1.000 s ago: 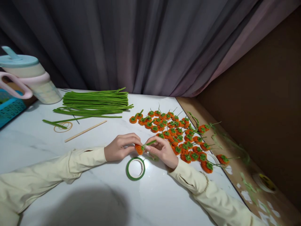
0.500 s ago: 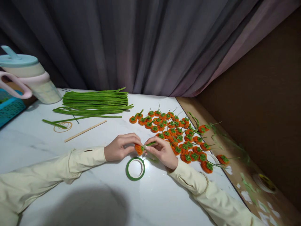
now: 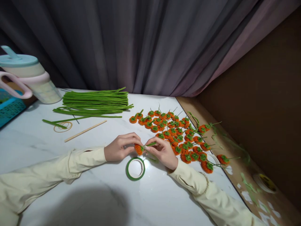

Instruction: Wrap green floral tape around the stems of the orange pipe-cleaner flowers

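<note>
Between my hands is a small orange pumpkin (image 3: 139, 150) made of fuzzy pipe cleaner, with a green top. My left hand (image 3: 122, 147) pinches its orange body from the left. From the other side, my right hand (image 3: 162, 151) has thumb and fingertips closed on the green stem (image 3: 152, 143), which points to the right. A roll of green tape (image 3: 127, 169) lies flat on the table just below the pumpkin. Many similar orange pumpkins (image 3: 173, 132) with green tops and thin stems are spread beyond and right of my right hand.
Green pipe cleaners (image 3: 94, 99) lie in a bundle at the back left. In front of them are a wooden stick (image 3: 86, 131) and rubber bands (image 3: 68, 128). A tumbler (image 3: 45, 84) and a blue basket (image 3: 11, 108) stand far left. Another tape roll (image 3: 264, 183) and paper scraps lie right, beyond the table edge.
Almost nothing differs. Both hands keep their pinch on the pumpkin and its stem in the same place; the pumpkin may have turned very slightly.
</note>
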Demonstrator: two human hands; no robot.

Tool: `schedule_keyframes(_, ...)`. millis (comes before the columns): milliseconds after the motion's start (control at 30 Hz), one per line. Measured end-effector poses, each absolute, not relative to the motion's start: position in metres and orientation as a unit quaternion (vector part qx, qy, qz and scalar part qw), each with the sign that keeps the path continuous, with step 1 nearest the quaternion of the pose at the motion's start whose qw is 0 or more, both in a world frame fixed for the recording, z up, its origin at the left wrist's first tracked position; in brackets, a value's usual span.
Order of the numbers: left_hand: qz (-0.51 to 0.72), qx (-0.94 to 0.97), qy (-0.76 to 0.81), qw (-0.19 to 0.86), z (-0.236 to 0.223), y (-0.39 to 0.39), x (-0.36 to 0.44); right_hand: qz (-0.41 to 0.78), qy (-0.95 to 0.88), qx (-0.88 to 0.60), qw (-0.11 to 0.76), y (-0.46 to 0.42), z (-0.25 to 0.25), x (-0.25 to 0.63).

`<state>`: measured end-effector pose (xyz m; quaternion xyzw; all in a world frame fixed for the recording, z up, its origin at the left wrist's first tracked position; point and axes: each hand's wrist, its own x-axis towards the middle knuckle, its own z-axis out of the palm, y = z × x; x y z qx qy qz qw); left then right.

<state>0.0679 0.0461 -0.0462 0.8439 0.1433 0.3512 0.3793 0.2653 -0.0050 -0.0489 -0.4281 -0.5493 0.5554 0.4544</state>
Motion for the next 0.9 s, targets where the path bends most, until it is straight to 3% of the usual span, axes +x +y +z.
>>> schedule_keyframes(367, 0.291, 0.723, 0.148, 0.609, -0.0487, 0.0539, 0.0688, 0.547, -0.561, -0.426, 0.452, -0.0028, -0.0464, 0.2659)
schedule_keyframes(667, 0.242, 0.660, 0.166, 0.691, -0.0439, 0.0534, 0.0675, 0.519, -0.596, -0.404, 0.460, -0.0042, -0.0474, 0.2664)
schedule_keyframes(900, 0.242, 0.663, 0.173, 0.687, -0.0452, 0.0529, 0.0687, 0.526, -0.586, -0.395, 0.473, -0.0059, -0.0500, 0.2676)
